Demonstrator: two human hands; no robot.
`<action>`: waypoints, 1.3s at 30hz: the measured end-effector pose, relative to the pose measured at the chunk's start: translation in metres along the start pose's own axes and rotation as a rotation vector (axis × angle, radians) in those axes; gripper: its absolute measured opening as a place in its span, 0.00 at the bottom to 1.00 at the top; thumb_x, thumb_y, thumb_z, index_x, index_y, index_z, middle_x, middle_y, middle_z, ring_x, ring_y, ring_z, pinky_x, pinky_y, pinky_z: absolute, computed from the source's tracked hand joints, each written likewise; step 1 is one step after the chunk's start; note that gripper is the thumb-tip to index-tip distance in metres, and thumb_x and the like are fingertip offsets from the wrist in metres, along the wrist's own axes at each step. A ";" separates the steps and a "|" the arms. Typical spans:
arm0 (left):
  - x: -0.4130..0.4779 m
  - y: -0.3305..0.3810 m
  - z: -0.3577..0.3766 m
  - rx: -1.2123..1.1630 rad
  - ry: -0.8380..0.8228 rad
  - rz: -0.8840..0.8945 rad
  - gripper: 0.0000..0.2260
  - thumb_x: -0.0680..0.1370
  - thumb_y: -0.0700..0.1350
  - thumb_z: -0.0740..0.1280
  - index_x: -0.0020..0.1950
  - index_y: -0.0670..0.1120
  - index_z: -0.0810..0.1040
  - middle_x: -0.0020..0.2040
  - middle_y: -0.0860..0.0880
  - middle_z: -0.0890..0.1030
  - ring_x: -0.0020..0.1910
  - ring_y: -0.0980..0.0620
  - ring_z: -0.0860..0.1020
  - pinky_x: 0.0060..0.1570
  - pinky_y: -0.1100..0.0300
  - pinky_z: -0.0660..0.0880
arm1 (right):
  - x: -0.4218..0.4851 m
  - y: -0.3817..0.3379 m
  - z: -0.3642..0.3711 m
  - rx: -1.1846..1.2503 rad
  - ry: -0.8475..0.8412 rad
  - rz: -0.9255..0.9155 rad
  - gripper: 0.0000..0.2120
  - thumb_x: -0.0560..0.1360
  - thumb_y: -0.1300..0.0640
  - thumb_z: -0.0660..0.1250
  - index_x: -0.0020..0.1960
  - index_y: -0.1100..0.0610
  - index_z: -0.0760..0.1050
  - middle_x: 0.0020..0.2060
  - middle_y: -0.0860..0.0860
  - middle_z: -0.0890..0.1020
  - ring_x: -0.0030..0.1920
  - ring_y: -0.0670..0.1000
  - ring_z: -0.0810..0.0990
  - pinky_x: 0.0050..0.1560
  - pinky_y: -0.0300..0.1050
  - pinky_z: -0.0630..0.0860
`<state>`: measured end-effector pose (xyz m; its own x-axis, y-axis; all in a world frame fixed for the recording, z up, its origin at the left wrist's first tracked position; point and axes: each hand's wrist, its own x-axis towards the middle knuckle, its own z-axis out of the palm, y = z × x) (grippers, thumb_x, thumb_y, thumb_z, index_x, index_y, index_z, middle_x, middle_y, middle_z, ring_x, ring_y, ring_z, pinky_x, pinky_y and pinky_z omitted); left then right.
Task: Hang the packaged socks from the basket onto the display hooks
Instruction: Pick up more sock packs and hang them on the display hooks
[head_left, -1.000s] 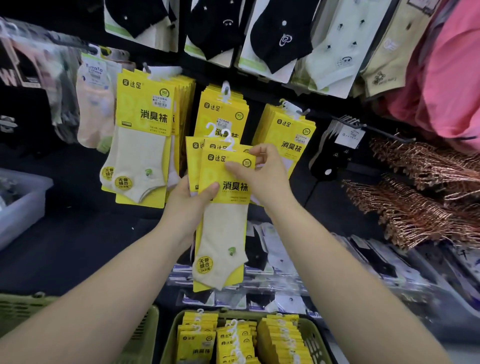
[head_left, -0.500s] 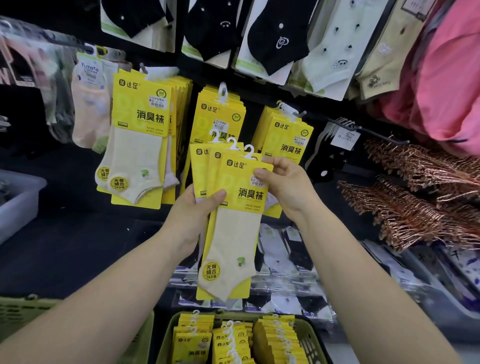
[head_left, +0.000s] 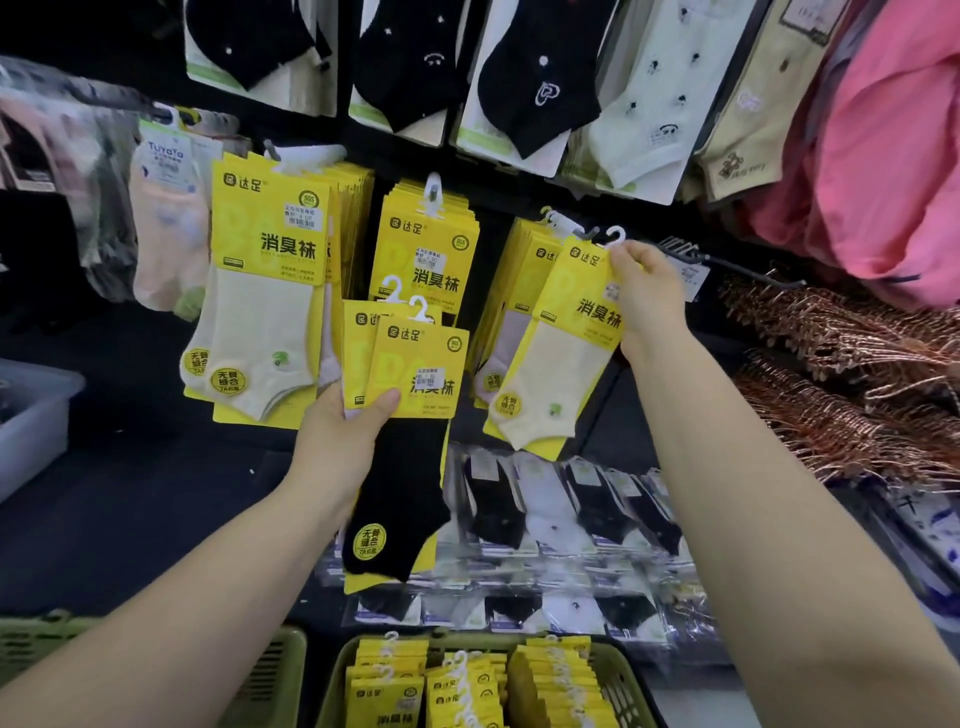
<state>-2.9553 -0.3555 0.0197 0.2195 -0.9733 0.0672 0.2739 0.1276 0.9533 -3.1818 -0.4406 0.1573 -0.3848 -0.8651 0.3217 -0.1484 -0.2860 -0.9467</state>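
The right hand (head_left: 644, 296) pinches the top corner of a yellow-carded pack of cream ankle socks (head_left: 558, 358). The pack's white plastic hanger (head_left: 615, 236) is just beside the dark display hook (head_left: 589, 234); I cannot tell whether it is on the hook. The left hand (head_left: 337, 436) grips a yellow-carded black sock pack (head_left: 410, 395), thumb on the front. A second pack (head_left: 356, 332) behind it is mostly hidden. The bottom edge cuts off the green plastic basket (head_left: 631, 675).

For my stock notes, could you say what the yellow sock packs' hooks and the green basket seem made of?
The small white pack hooks look like thin moulded plastic, slightly glossy. The green slotted basket seems matt plastic too, judging by its moulded slots.
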 end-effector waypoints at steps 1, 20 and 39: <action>0.000 0.000 -0.001 0.001 -0.001 0.000 0.07 0.79 0.42 0.66 0.52 0.54 0.80 0.49 0.52 0.85 0.51 0.51 0.82 0.56 0.51 0.77 | 0.003 -0.001 0.005 -0.020 -0.026 0.006 0.03 0.79 0.55 0.63 0.49 0.52 0.76 0.51 0.53 0.79 0.49 0.52 0.77 0.51 0.50 0.76; 0.001 -0.002 0.007 -0.032 -0.098 0.001 0.07 0.76 0.44 0.69 0.53 0.52 0.80 0.48 0.52 0.86 0.47 0.54 0.84 0.47 0.56 0.77 | -0.073 0.011 0.041 -0.258 -0.395 0.119 0.21 0.73 0.38 0.66 0.56 0.53 0.72 0.54 0.48 0.78 0.56 0.50 0.76 0.51 0.46 0.73; 0.000 0.006 -0.002 0.025 -0.139 0.080 0.07 0.80 0.46 0.63 0.49 0.57 0.79 0.45 0.61 0.84 0.44 0.63 0.82 0.38 0.70 0.75 | 0.010 -0.011 -0.004 -0.300 -0.132 -0.086 0.09 0.78 0.58 0.59 0.39 0.52 0.72 0.37 0.49 0.70 0.38 0.48 0.67 0.37 0.42 0.64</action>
<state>-2.9521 -0.3550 0.0246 0.1079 -0.9774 0.1818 0.2367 0.2029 0.9502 -3.1876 -0.4440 0.1711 -0.2406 -0.8947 0.3763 -0.4440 -0.2433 -0.8623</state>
